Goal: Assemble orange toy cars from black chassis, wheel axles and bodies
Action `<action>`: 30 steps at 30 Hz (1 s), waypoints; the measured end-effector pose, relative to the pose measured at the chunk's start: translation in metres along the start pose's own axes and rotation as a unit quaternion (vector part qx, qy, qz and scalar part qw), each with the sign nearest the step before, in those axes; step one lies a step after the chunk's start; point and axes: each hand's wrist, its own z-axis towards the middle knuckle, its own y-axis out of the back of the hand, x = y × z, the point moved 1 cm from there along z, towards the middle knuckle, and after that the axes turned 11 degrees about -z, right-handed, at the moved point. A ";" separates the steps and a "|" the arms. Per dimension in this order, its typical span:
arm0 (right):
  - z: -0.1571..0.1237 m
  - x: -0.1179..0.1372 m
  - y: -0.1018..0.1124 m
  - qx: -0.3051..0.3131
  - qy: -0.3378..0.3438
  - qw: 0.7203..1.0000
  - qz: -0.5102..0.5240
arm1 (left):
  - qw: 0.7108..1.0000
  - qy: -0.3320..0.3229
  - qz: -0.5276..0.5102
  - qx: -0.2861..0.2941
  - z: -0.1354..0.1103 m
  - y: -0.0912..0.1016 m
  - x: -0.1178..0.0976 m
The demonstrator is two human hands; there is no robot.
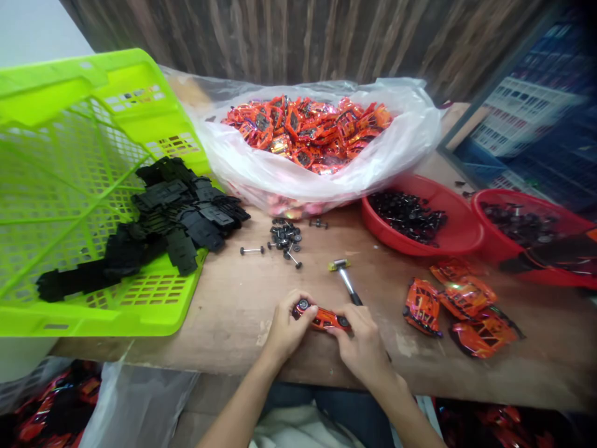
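At lower centre I have the left hand (290, 326) and right hand (362, 342) gripping opposite ends of a glossy orange toy car with black wheels (323, 319), presumably to steady it, wheeled side facing me. Just above, a silver-shafted hammer with a black grip (346, 281) points its handle toward the right hand, likely for easy reach. Mid-frame, loose black-wheeled metal axles (285, 236) probably lie there for quick picking.

Car (323, 319) glossy plastic, plates (161, 194) matt black plastic, basket (140, 318) smooth plastic, bag (401, 140) thin crinkled translucent film, bowl (459, 231) smooth plastic, axle (252, 250) shiny metal, hammer shaft (346, 281) polished metal, tabletop (224, 317) scuffed wood
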 end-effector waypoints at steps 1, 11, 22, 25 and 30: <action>0.002 -0.001 0.000 0.023 -0.023 0.999 0.022 | 1.000 0.003 -0.001 0.012 -0.002 0.003 -0.002; 0.007 -0.002 -0.001 0.095 -0.049 0.990 0.088 | 0.974 -0.119 0.167 0.093 0.000 0.021 -0.014; -0.003 -0.001 0.009 0.112 0.042 0.993 0.002 | 0.963 -0.137 0.148 0.176 0.003 0.009 -0.020; -0.003 -0.004 0.008 0.037 0.091 0.994 -0.051 | 0.971 -0.109 0.164 0.138 0.005 0.007 -0.017; -0.009 -0.007 -0.003 -0.028 0.115 0.989 -0.091 | 0.988 -0.090 0.063 0.112 0.008 -0.002 -0.004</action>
